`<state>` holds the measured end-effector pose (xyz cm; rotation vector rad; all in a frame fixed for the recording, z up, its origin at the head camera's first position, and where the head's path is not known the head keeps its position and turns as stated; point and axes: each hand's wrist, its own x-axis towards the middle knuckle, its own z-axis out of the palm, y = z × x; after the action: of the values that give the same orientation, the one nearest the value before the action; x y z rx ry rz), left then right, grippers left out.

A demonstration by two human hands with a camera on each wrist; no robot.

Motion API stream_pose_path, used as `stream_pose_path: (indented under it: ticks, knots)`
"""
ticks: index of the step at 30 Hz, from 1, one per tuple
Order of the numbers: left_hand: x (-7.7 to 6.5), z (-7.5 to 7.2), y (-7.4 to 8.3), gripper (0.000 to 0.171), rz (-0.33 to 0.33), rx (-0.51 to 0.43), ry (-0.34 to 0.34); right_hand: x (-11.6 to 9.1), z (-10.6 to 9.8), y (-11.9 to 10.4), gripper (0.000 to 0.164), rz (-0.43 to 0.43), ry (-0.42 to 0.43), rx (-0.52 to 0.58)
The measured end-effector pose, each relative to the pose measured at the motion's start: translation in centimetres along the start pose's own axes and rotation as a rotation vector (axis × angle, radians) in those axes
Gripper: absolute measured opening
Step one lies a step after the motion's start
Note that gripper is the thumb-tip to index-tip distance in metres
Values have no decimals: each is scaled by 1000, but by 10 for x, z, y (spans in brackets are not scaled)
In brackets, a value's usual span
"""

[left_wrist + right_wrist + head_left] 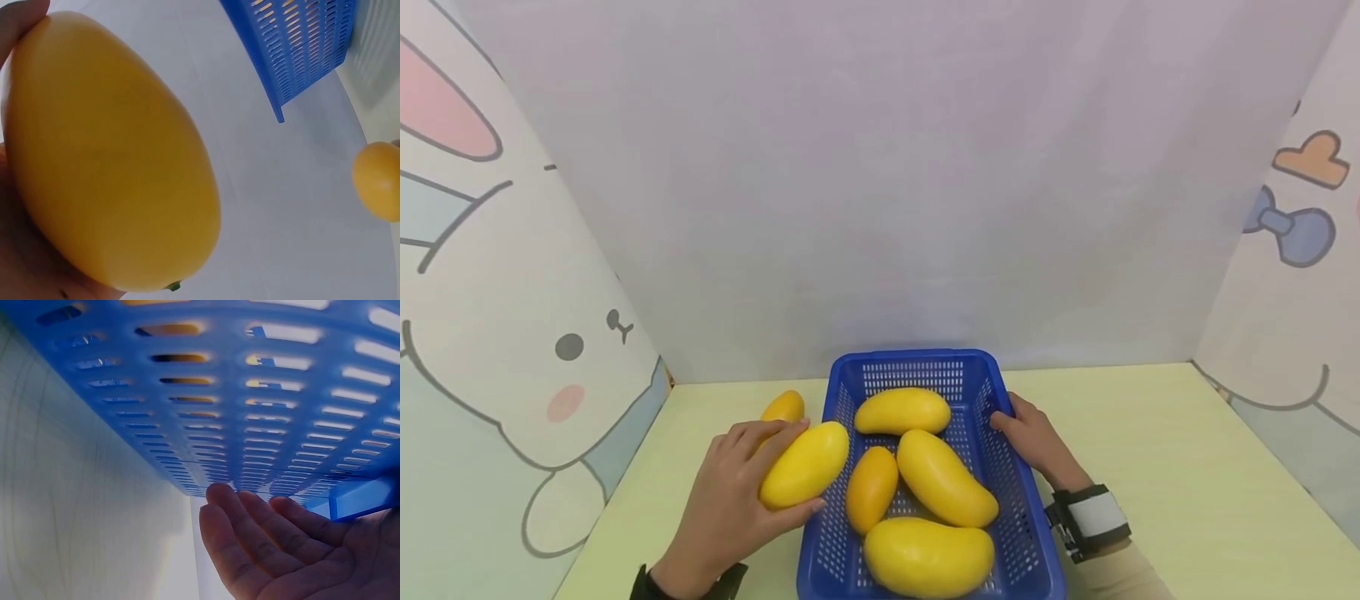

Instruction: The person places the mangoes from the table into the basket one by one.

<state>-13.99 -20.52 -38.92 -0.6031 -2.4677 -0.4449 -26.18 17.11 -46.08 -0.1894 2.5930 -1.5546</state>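
Note:
My left hand (737,483) grips a yellow mango (805,467) just left of a blue plastic basket (910,355), the fruit overlapping its left rim in the head view. The left wrist view shows this mango (112,156) large, with a small green stem end. Inside the basket lie several mangoes, among them a smaller orange-yellow one (872,490) and a large one (928,557) at the near end. On the right side, my right hand (1033,433) holds the basket's rim, thumb over the inner edge, while its fingers (244,544) lie along the slotted outer wall.
Another small mango (785,406) lies on the pale yellow table (1165,467), partly hidden behind my left hand. A plain whitish backdrop (910,183) rises at the table's far edge. Panels with cartoon drawings (520,350) stand on both sides.

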Motion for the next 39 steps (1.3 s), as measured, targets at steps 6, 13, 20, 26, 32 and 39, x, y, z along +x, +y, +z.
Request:
stream_pose_path:
  ticks: [6,13,20,26,32,39]
  knots:
    - [0,-1,-1,78,3,-3,13,0,0,0,42,7,3,6]
    - [-1,-2,-4,78,3,2,24,0,1,-1,43,17,3,-3]
    - [2,-4,-6,79,10,8,41,0,2,-1,39,0,12,-2]
    - [4,-4,-6,78,11,4,38,-2,1,-1,40,9,11,5]
    - [8,-3,-5,80,14,-1,35,-2,1,-2,41,11,19,-2]
    - [13,1,-3,78,20,-14,28,-2,2,-1,40,8,20,-4]
